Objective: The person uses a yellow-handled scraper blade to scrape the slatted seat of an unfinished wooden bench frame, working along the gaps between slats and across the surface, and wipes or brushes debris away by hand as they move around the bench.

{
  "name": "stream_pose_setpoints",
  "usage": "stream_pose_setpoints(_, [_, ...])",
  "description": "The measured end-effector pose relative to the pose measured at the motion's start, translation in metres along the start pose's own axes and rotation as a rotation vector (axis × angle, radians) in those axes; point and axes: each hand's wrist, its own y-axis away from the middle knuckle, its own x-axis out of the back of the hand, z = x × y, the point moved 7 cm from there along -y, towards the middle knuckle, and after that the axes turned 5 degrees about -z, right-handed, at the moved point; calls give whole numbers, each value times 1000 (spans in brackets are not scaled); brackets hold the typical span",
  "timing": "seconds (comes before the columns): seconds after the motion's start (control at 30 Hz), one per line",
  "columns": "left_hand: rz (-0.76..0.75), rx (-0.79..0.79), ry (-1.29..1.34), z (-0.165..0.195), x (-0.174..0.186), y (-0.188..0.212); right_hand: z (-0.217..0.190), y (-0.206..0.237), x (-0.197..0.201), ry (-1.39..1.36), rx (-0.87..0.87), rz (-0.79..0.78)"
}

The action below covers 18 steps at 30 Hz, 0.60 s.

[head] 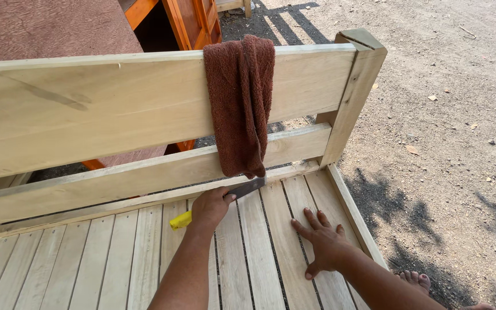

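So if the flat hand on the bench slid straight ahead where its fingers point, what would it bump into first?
Probably the low back rail at the seat's rear edge. The right hand lies flat on the seat slats, fingers pointing up-left toward it, with only bare slats between.

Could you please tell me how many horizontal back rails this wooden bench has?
2: the wide top rail under the brown towel, and the narrower lower rail just above the seat slats.

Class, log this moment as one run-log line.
left hand: grips yellow-handled metal scraper on pale wooden slatted bench | right hand: flat on slats | brown towel: draped over backrest
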Motion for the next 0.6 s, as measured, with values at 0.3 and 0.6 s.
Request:
stream_pose_setpoints(0.3, [121,-110,-180,-5,3,-19,-1,0,0,-1,-11,-11])
stream_pose_setpoints(0.6, [161,-142,-182,51,-21,-24,0,1,0,-14,-9,-5])
